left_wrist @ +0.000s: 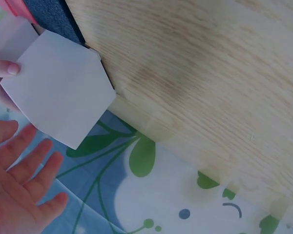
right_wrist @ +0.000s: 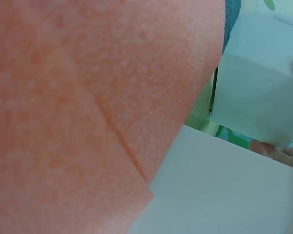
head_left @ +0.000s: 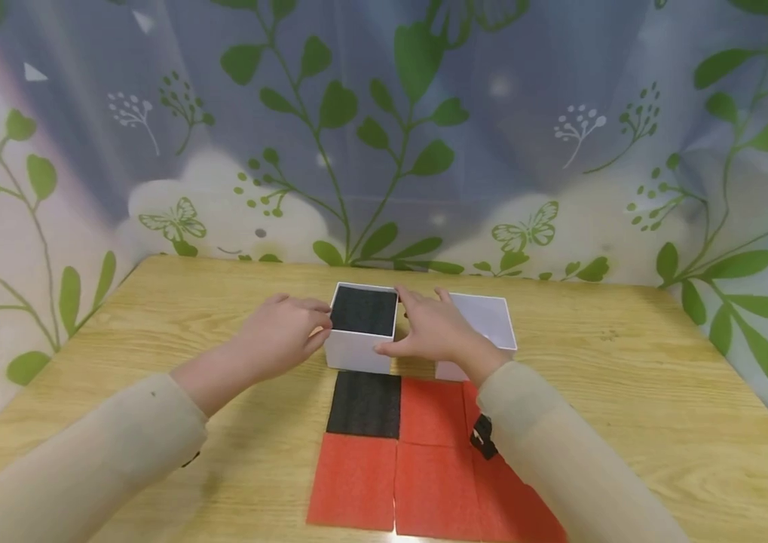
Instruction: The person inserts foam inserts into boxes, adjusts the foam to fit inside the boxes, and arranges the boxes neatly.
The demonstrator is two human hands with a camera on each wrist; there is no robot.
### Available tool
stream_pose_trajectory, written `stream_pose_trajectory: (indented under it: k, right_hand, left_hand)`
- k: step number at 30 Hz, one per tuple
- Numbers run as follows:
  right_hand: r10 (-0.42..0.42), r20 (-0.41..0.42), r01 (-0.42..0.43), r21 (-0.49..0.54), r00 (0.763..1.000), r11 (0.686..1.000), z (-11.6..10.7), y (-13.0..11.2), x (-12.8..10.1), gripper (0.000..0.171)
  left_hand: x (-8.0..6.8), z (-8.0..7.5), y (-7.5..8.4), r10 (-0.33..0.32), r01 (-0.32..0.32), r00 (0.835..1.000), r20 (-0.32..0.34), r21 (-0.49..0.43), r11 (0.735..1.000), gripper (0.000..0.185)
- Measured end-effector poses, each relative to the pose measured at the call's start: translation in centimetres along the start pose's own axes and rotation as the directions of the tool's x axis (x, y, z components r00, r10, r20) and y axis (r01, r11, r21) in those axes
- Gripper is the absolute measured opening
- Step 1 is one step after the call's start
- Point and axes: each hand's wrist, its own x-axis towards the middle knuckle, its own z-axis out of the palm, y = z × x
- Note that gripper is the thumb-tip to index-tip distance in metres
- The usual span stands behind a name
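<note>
A white, straight-walled, open-topped box (head_left: 356,354), smooth and matte, stands near the back of the light wood-grain counter (head_left: 187,317); a black, felt-like square (head_left: 363,311) fills its opening just below the rim; a second white open-topped box (head_left: 511,324) stands to its right, partly behind the right wrist. In front, thin square mats lie edge to edge in two rows; the back-left one is a finely speckled black mat (head_left: 365,405), and the others are matte red mats (head_left: 434,490), partly hidden by a cream sleeve (head_left: 560,445). Behind hangs a blue-and-white fabric backdrop (head_left: 370,151), printed with green leaves and outlined butterflies. The right hand (head_left: 438,326) grips the first box at its right side, thumb on the front wall, fingers round the back; the left hand (head_left: 282,332) is loosely spread, its fingertips at the left rim; whether they touch is unclear.
</note>
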Motion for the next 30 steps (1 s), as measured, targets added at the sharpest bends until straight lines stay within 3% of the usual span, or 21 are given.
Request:
stream_pose_trajectory:
  k: [6,9,18,24,30]
  right_hand:
    - [-0.002,-0.014,0.002,0.007,1.0,1.0,-0.6,0.1,0.3,0.107]
    - [-0.007,-0.017,0.007,-0.001,1.0,1.0,-0.9,0.2,0.4,0.107]
    - [-0.006,-0.037,0.006,-0.014,0.999,1.0,-1.1,0.1,0.5,0.107]
    - [-0.009,-0.001,0.009,-0.002,1.0,1.0,-0.1,-0.1,0.2,0.108]
    - [-0.007,-0.014,0.007,0.012,1.0,1.0,0.2,0.0,-0.1,0.107]
  left_hand:
    - [-0.2,-0.2,0.2,-0.02,0.018,0.994,-0.109,-0.02,1.0,0.011]
    - [-0.4,-0.1,0.6,-0.016,0.013,0.992,-0.125,-0.022,1.0,0.01]
    - [-1.0,1.0,3.1,0.06,-0.06,0.998,0.015,0.008,0.998,0.012]
    - [-1.7,2.8,5.0,0.149,-0.152,0.983,0.11,0.018,0.988,0.018]
    - [-1.4,4.0,6.0,0.138,-0.146,0.967,0.215,0.022,0.989,0.025]
